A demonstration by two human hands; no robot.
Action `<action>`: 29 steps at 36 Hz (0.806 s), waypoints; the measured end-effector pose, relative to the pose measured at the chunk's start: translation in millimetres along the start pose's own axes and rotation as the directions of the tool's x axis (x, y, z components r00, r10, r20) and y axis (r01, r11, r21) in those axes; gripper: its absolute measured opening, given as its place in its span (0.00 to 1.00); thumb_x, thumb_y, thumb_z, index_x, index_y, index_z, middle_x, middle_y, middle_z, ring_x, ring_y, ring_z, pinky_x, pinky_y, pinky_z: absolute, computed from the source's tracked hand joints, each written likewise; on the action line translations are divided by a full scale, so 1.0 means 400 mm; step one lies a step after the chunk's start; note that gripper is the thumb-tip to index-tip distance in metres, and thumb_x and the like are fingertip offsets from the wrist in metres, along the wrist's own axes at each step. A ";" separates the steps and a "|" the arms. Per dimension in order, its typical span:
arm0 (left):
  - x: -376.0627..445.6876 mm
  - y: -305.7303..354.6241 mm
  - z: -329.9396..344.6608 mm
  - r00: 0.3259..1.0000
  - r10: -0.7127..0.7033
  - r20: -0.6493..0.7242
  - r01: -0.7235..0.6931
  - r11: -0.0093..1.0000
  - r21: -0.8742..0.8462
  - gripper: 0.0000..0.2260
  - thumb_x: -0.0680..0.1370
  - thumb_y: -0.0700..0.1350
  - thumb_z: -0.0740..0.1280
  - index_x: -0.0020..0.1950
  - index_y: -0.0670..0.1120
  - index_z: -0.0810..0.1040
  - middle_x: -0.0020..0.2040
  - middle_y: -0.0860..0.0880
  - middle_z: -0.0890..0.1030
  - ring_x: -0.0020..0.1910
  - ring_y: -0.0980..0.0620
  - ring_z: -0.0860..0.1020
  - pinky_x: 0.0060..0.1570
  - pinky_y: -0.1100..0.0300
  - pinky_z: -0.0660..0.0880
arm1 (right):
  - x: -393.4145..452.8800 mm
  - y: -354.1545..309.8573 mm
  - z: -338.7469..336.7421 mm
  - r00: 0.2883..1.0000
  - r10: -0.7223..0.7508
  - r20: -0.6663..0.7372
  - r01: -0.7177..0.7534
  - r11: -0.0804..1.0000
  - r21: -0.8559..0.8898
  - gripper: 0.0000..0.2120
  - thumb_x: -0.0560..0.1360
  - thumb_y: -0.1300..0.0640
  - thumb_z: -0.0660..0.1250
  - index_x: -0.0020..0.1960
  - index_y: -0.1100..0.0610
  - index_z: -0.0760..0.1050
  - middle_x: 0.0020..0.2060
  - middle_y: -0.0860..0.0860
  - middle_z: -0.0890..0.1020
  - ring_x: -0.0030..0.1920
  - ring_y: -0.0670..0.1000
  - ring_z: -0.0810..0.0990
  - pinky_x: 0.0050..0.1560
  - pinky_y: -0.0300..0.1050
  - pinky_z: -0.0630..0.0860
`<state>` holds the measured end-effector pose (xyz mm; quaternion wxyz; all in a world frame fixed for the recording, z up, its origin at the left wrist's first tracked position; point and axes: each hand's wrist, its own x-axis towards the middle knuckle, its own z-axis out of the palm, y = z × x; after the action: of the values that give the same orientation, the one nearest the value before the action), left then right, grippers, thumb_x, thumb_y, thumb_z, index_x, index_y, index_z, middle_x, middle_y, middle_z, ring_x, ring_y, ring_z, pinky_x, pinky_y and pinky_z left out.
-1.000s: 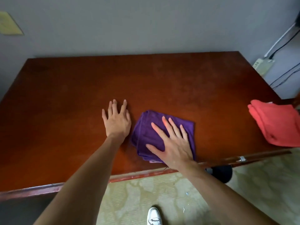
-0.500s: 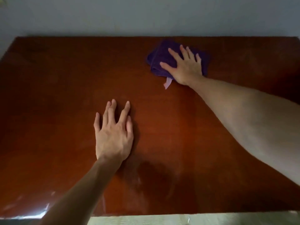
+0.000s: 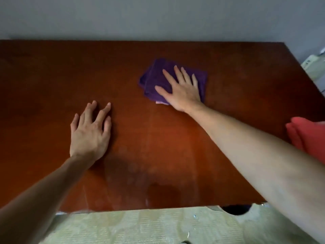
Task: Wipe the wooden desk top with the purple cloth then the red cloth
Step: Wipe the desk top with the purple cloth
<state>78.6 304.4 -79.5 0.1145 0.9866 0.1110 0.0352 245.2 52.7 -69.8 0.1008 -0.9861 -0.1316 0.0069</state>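
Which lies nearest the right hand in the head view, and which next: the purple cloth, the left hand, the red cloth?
1. purple cloth: directly under the right hand, which presses on it.
2. left hand: lower left, flat on the desk.
3. red cloth: at the desk's right edge, farthest.

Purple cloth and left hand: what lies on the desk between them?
Nothing: in the head view, only bare wooden desk top separates the purple cloth from the left hand. The right hand presses the cloth.
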 end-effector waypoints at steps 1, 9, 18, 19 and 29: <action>-0.002 0.000 -0.002 1.000 -0.004 -0.004 0.003 1.000 -0.005 0.23 0.84 0.58 0.44 0.79 0.60 0.56 0.81 0.47 0.55 0.81 0.51 0.50 0.78 0.47 0.45 | -0.065 0.006 0.004 1.000 -0.003 -0.021 0.003 1.000 -0.004 0.37 0.77 0.25 0.45 0.82 0.39 0.51 0.83 0.50 0.51 0.82 0.52 0.46 0.80 0.59 0.44; -0.001 0.010 -0.009 0.999 -0.032 0.007 0.032 0.999 0.041 0.23 0.84 0.56 0.46 0.80 0.58 0.57 0.81 0.45 0.57 0.80 0.46 0.54 0.77 0.45 0.49 | -0.535 0.060 0.009 0.995 0.008 -0.102 -0.014 0.998 -0.062 0.36 0.77 0.26 0.44 0.82 0.40 0.53 0.82 0.49 0.55 0.82 0.53 0.53 0.80 0.60 0.51; -0.171 0.300 -0.028 0.987 0.124 -0.101 -0.136 0.983 -0.123 0.16 0.79 0.49 0.61 0.67 0.51 0.75 0.68 0.48 0.74 0.64 0.45 0.73 0.62 0.48 0.67 | -0.618 0.091 0.007 0.984 0.101 -0.144 -0.109 0.993 -0.046 0.36 0.76 0.24 0.48 0.81 0.38 0.56 0.82 0.48 0.56 0.82 0.51 0.54 0.80 0.57 0.52; -0.177 0.321 -0.011 0.983 0.162 -0.082 -0.171 0.979 -0.112 0.17 0.79 0.49 0.60 0.68 0.52 0.75 0.68 0.48 0.74 0.65 0.46 0.73 0.63 0.49 0.67 | -0.606 0.097 0.008 0.982 0.110 -0.151 -0.118 0.992 -0.046 0.36 0.76 0.24 0.49 0.80 0.38 0.57 0.82 0.48 0.57 0.82 0.52 0.54 0.79 0.58 0.53; -0.087 0.465 0.126 0.999 -0.009 0.042 0.010 1.000 -0.013 0.25 0.82 0.56 0.48 0.80 0.55 0.59 0.79 0.41 0.59 0.80 0.45 0.55 0.76 0.39 0.48 | -0.206 0.249 -0.017 0.967 0.217 -0.136 -0.224 0.974 -0.037 0.40 0.73 0.23 0.42 0.81 0.39 0.55 0.82 0.51 0.56 0.82 0.54 0.52 0.79 0.60 0.50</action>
<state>88.6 109.0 -86.7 0.1237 0.9858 0.1130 0.0145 191.6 -64.4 -84.0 0.0821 -0.9953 -0.0143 -0.0502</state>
